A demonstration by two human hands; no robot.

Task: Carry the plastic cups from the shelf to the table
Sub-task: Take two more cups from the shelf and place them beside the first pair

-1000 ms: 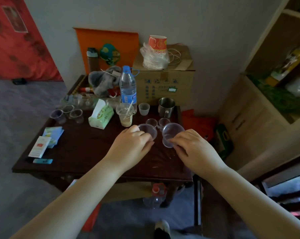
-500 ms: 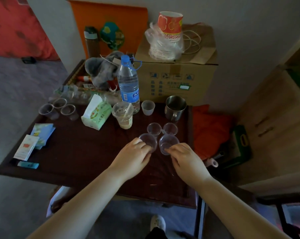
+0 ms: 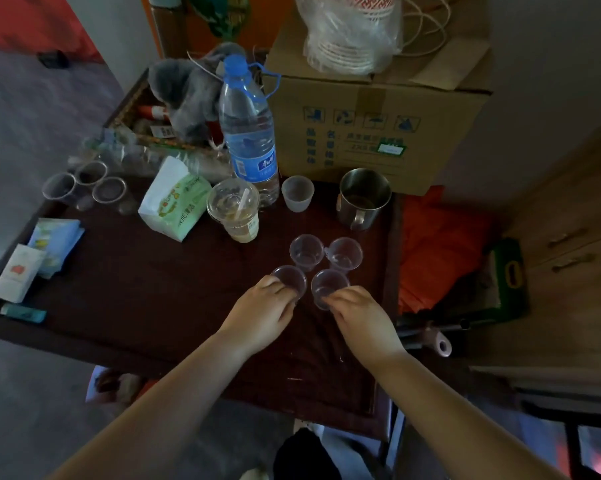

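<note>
Both hands closed in a grip on clear plastic cups: left hand (image 3: 262,315) pinches the left front cup (image 3: 289,278), right hand (image 3: 359,317) pinches the right front cup (image 3: 328,287). Cups sit low over the dark table (image 3: 136,289); contact with it cannot be told. Two more clear cups (image 3: 306,251) (image 3: 344,253) stand just behind, side by side. Steel mug (image 3: 364,199) and water bottle (image 3: 249,133) further back.

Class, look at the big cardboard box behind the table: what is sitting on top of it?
On the cardboard box lies a clear plastic bag holding stacked paper cups, beside a coil of pale cord. The frame cuts off the bag's top.
</note>
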